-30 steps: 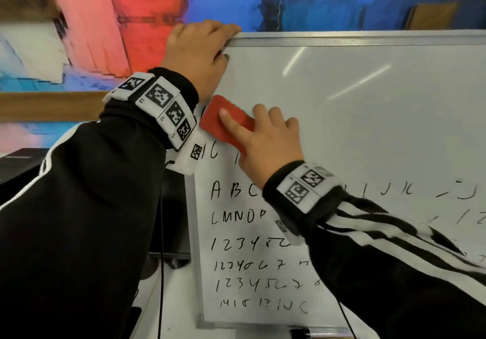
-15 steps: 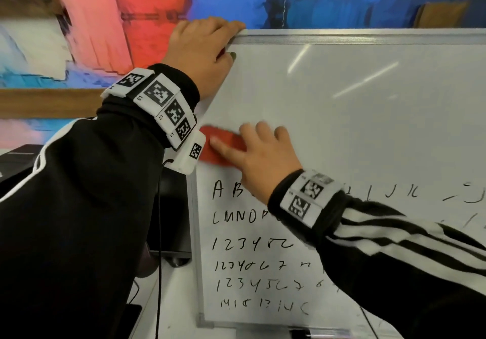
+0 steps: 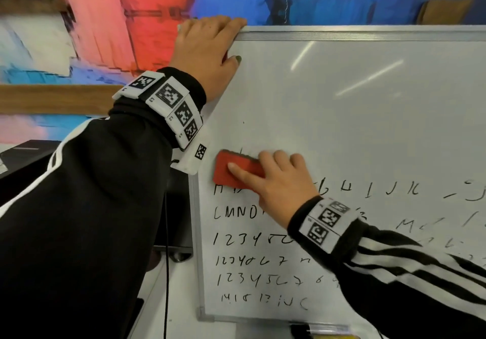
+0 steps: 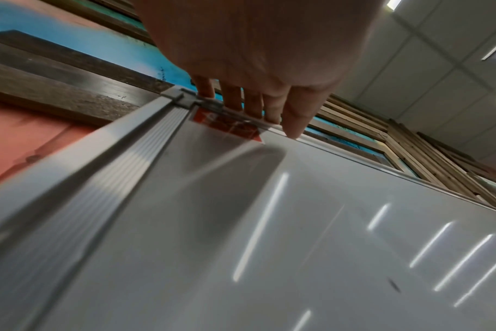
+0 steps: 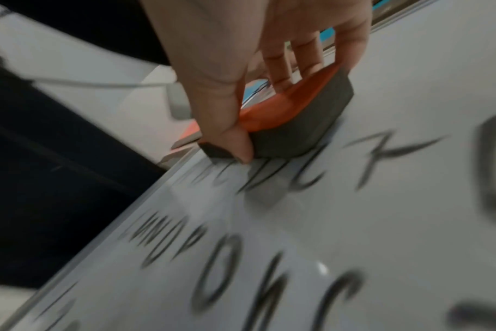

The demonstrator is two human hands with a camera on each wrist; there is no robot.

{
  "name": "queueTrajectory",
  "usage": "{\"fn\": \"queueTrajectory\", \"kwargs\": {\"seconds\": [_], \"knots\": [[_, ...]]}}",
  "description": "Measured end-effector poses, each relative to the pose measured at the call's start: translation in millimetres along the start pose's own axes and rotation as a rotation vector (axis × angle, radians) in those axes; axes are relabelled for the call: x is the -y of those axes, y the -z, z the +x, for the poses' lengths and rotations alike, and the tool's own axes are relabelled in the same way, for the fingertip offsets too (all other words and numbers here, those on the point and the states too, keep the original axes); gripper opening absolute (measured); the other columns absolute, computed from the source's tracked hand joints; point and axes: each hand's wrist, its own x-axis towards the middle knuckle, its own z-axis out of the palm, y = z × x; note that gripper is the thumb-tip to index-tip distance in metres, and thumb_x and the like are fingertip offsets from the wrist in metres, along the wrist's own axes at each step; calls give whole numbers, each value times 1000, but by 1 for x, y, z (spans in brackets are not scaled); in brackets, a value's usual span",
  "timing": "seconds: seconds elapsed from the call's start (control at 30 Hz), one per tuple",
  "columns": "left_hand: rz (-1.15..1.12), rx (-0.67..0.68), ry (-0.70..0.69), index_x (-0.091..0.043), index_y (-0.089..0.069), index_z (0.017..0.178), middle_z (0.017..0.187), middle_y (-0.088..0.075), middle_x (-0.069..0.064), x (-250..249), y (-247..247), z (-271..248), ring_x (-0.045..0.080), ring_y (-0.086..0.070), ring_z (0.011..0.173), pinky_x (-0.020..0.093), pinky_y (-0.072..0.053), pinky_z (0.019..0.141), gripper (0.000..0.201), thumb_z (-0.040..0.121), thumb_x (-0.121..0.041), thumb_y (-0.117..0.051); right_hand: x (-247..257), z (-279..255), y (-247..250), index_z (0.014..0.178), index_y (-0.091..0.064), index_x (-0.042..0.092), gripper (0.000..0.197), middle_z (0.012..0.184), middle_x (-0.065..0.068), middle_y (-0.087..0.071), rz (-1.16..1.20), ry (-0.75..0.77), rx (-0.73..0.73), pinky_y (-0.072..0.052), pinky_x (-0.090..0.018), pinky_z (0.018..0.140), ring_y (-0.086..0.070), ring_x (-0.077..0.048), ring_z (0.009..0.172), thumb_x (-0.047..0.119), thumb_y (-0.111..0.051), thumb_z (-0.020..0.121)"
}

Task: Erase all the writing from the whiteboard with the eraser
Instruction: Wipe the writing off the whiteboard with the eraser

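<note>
While the right hand (image 3: 273,180) pinched the red eraser (image 3: 236,170) between thumb and fingers, the head view showed it flat on the whiteboard (image 3: 355,115) at the left end of the top line of writing (image 3: 252,236), with several lines of letters and numbers below and only smears further right. Doing this step well probably meant keeping the felt flat, pressing evenly and overlapping each sweep, so no faint strokes remained. From the left wrist, the left hand (image 4: 252,56) hung its fingers (image 4: 272,107) over the board's top frame at the corner, steadying it, something the head view only hinted at; no writing showed there. From the right wrist, the eraser's grey felt (image 5: 298,125) met the board just above blurred letters, and the thumb's hold on the eraser's end was plain, which the head view hid.
</note>
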Motion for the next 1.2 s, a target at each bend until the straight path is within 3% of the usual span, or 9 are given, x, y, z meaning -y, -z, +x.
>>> {"fn": "queueTrajectory", "kwargs": {"seconds": [0.2, 0.37, 0.43, 0.67, 0.73, 0.87, 0.93, 1.07, 1.2], "knots": [[-7, -29, 19, -18, -33, 142, 138, -40, 5, -4, -7, -3, 25, -31, 129, 41, -10, 114, 57, 88, -29, -48, -43, 17, 30, 131, -53, 31, 79, 95, -16, -53, -29, -304, -132, -35, -38, 69, -48, -31, 80, 19, -76, 57], [-1, -64, 38, -18, -35, 140, 135, -42, 6, -7, -13, -2, 24, -33, 129, 43, -9, 114, 57, 86, -29, -49, -9, -30, -7, 130, -54, 34, 81, 97, -6, -42, -26, 7, 32, -36, -36, 68, -38, -24, 83, 15, -75, 53], [-4, -64, 37, -18, -35, 140, 135, -43, 5, -6, -13, -2, 24, -33, 128, 44, -10, 114, 57, 86, -29, -49, -9, -46, -9, 130, -53, 35, 80, 98, -5, -46, -49, 72, 67, -37, -37, 69, -37, -23, 84, 17, -75, 55], [-28, -54, 50, -19, -34, 140, 138, -40, 4, -6, -11, -2, 23, -30, 132, 42, -5, 115, 55, 88, -28, -48, -43, 25, 25, 130, -53, 33, 82, 95, -14, -54, -40, -244, -123, -35, -37, 67, -47, -30, 78, 19, -77, 54], [-29, -40, 54, -20, -34, 140, 139, -40, 3, -5, -11, 0, 22, -29, 132, 43, -6, 115, 55, 88, -28, -48, -35, 17, 17, 130, -54, 32, 82, 94, -13, -53, -32, -190, -99, -35, -36, 66, -45, -28, 78, 18, -77, 53], [-44, -35, 53, -20, -35, 140, 138, -40, 2, -6, -12, 1, 22, -30, 131, 43, -6, 115, 54, 88, -29, -48, -25, -21, 0, 130, -53, 34, 78, 97, -9, -49, -62, 93, 43, -34, -36, 67, -39, -25, 82, 15, -72, 57], [-49, -45, 56, -20, -35, 140, 138, -40, 3, -5, -12, 1, 22, -30, 131, 42, -6, 115, 54, 88, -29, -48, -39, -8, 10, 129, -54, 35, 78, 96, -10, -49, -72, 62, 3, -35, -36, 68, -42, -26, 81, 15, -73, 56], [-57, -58, 68, -20, -35, 140, 138, -40, 3, -6, -13, 0, 23, -29, 131, 42, -4, 116, 55, 87, -29, -49, -60, 31, 36, 131, -53, 31, 78, 96, -18, -54, -37, -199, -96, -38, -40, 69, -50, -33, 79, 18, -75, 57], [-53, -53, 61, -21, -35, 140, 138, -40, 2, -5, -13, 0, 22, -30, 131, 42, -5, 116, 55, 87, -30, -49, -46, -7, 14, 131, -52, 34, 79, 97, -13, -54, -37, -80, -32, -32, -37, 68, -42, -27, 80, 18, -75, 58]]}}
